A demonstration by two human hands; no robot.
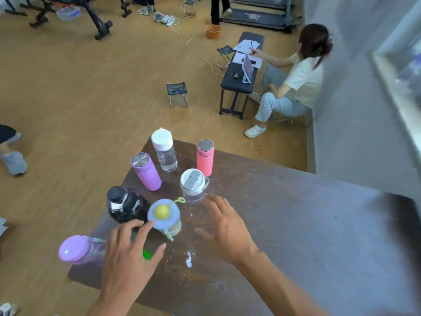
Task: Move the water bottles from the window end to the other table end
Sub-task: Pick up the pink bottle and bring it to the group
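Seven water bottles clustered at one end of dark wooden table (284,224), away from window side at right:
- clear bottle with white cap (164,149)
- pink flask (205,157)
- purple flask (145,171)
- clear bottle with grey flip lid (193,185)
- black bottle (124,204)
- blue-lidded bottle with yellow knob (165,218)
- lilac-capped bottle (78,248) near table edge

Left hand (129,254) spread open, empty, fingertip close to blue lid; contact unclear. Right hand (227,226) open, empty, above tabletop beside cluster. Rest of table in view bare of bottles. Judgement: move looks nearly or fully done, if this is destination end.
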